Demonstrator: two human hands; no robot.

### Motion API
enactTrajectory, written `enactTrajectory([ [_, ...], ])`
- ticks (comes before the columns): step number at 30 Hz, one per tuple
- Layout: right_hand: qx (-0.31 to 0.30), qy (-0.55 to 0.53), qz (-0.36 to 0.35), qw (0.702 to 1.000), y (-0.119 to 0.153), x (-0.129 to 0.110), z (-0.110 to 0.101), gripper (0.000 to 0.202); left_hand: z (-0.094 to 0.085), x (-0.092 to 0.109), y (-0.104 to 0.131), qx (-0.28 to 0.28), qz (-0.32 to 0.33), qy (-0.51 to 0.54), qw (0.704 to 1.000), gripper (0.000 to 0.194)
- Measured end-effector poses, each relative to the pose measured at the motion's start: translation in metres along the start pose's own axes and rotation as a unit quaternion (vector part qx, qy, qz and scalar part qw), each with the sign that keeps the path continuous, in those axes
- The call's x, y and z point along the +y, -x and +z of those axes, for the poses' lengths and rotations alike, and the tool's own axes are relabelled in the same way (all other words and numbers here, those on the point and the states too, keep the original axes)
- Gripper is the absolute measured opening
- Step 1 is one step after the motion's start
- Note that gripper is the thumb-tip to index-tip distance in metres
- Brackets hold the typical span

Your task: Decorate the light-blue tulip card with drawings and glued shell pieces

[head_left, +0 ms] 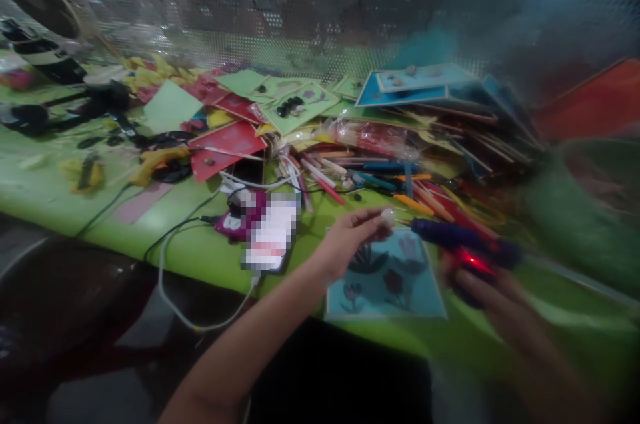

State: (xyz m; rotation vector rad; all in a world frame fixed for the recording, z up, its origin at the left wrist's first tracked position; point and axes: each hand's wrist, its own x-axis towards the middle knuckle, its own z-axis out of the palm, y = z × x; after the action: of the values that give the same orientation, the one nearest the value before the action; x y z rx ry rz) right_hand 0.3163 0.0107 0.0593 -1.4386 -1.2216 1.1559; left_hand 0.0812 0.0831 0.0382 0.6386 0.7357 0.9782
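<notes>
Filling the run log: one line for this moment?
left hand: pinching white bead | right hand: gripping glue gun | below: blue card

Lime-green table [45, 191], light-blue card [387, 284] with dark flower shapes near the front, dark-blue glue gun [463, 241] glowing red, small white bead [387, 215], red card [227, 147] and pale-green card [170, 107] far left, blue cards [400, 87] far right, white cable [175, 297]

Small pebble [387, 215] between left-hand [350, 237] fingertips

No legible text or labels
</notes>
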Motion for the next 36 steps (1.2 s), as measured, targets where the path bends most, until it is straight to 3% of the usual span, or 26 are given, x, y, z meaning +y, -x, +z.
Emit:
enactTrajectory([
  [11, -0.027, 0.057, -0.002, 0.998, -0.002, 0.005, 0.001, 0.047, -0.001, 0.001, 0.002, -0.011, -0.004, -0.006, 1.0, 0.048],
  [22, -0.04, 0.056, 0.025, 0.997, -0.001, 0.018, -0.004, 0.036, -0.001, 0.001, 0.001, -0.007, -0.004, -0.009, 1.0, 0.046],
  [28, 0.029, 0.036, 0.026, 0.999, 0.002, 0.012, 0.003, 0.033, -0.004, -0.003, 0.0, -0.02, -0.001, -0.023, 1.0, 0.049],
  [32, 0.005, 0.046, 0.042, 0.998, 0.002, 0.014, 0.001, 0.036, -0.003, -0.001, 0.001, -0.013, 0.006, -0.016, 1.0, 0.05],
  [36, 0.027, 0.038, 0.036, 0.998, 0.006, 0.01, 0.007, 0.034, -0.001, 0.0, 0.001, -0.005, 0.005, -0.014, 1.0, 0.048],
])
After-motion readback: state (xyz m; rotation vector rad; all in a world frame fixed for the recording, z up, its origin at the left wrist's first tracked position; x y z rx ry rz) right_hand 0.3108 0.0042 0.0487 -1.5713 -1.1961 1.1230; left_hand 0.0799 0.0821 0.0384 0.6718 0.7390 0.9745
